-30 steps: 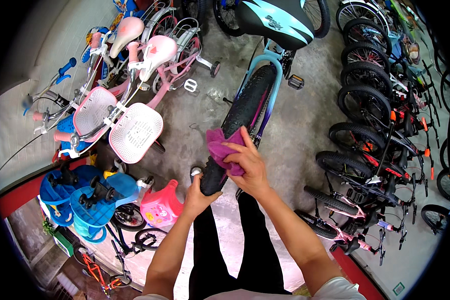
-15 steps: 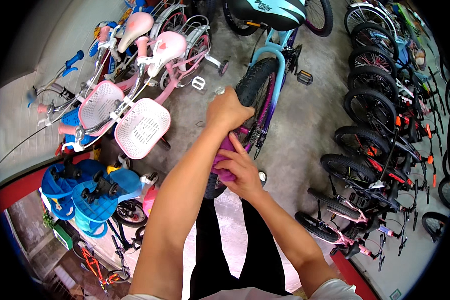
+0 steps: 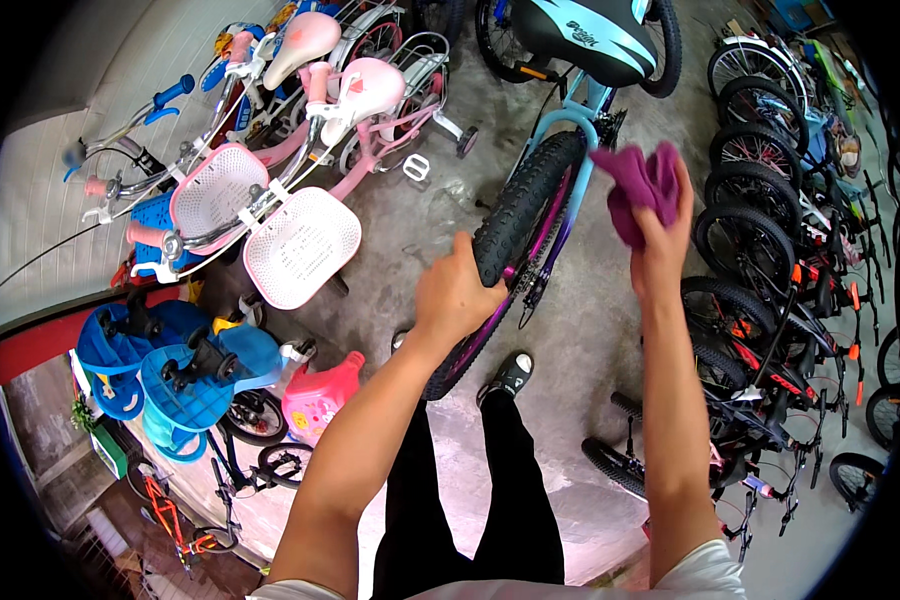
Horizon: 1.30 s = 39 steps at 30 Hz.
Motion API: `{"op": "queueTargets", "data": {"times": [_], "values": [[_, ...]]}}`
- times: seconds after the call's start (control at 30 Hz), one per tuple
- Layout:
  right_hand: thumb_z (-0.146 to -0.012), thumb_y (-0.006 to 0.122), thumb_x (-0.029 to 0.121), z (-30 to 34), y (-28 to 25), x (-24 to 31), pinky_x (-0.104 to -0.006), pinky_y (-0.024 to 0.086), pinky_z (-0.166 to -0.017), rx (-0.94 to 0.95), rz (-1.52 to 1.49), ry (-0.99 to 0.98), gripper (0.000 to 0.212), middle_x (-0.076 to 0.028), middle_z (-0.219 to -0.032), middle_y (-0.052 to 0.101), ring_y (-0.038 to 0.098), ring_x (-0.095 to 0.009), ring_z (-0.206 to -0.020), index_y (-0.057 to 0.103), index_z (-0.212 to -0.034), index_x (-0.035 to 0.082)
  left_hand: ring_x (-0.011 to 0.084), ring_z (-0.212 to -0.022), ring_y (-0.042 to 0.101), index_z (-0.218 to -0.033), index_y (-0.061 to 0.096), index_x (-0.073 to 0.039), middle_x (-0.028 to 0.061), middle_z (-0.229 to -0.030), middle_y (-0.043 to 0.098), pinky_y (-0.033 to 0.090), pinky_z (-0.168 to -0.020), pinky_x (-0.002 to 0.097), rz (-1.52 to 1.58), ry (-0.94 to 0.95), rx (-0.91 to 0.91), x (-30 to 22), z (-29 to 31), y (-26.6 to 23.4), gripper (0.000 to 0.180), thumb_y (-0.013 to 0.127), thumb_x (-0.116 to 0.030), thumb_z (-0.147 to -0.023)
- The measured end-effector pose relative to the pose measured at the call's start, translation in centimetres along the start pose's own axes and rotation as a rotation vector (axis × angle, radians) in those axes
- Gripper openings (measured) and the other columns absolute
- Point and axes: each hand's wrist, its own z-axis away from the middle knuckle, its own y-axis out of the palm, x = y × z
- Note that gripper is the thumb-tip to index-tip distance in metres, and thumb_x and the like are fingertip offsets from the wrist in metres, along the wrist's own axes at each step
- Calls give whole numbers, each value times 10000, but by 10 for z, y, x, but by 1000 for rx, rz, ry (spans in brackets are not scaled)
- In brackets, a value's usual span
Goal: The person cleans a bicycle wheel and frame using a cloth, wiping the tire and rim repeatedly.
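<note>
My left hand (image 3: 457, 295) is closed round the thick black tyre (image 3: 532, 190) of a bicycle wheel with a magenta rim. The wheel stands between the light blue frame stays (image 3: 582, 128), with a black and light blue saddle (image 3: 592, 35) beyond it. Off to the right of the wheel, my right hand (image 3: 664, 238) holds up a crumpled purple cloth (image 3: 642, 190), clear of the bicycle. The chain and rear gear hang on the wheel's right side, partly hidden.
Pink bicycles with white baskets (image 3: 303, 248) stand at the left. Blue plastic ride-on seats (image 3: 210, 378) and a pink plastic piece (image 3: 322, 396) lie nearer. A dense row of bicycles (image 3: 750, 235) lines the right. My feet, one in a black sandal (image 3: 510, 374), are on the concrete floor.
My right hand has lifted the purple cloth off the wheel and swung it up to the right. My left hand sits slightly lower in the picture, still on the tyre.
</note>
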Motion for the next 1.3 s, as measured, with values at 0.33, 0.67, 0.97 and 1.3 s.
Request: {"op": "queueTargets", "data": {"times": [0.33,0.67,0.97,1.3], "values": [[-792,671,23,-28,73,-35,-414,554,-867,402,950,-255,366,-123,-1089,749,706,-344,-1010,761,-1120,157,482,-838,697,-1219,487,12,272,-859,708,547,-748,548,18,19,-24,3,-4,7,644,796,-308,-753],[-680,608,-102,81,59,-9,-357,536,-927,624,575,-179,396,-90,-1070,742,698,-270,-1073,727,-1014,76,462,-862,704,-957,650,35,279,-874,719,555,-749,544,91,232,-53,22,-6,18,481,800,-377,-759],[-810,528,43,-8,16,1,-362,514,-1016,133,-88,212,486,-153,-1292,641,636,-244,-1155,598,-1289,8,463,-862,702,-1258,496,14,268,-900,711,543,-764,527,-4,-18,33,-5,-8,-1,689,795,-343,-751],[-677,653,-28,27,106,-23,-416,512,-830,504,1006,-523,234,-84,-973,716,600,-345,-925,727,-872,78,464,-828,704,-1132,492,23,277,-860,712,563,-733,537,5,88,-36,5,-6,5,590,796,-291,-736]]}}
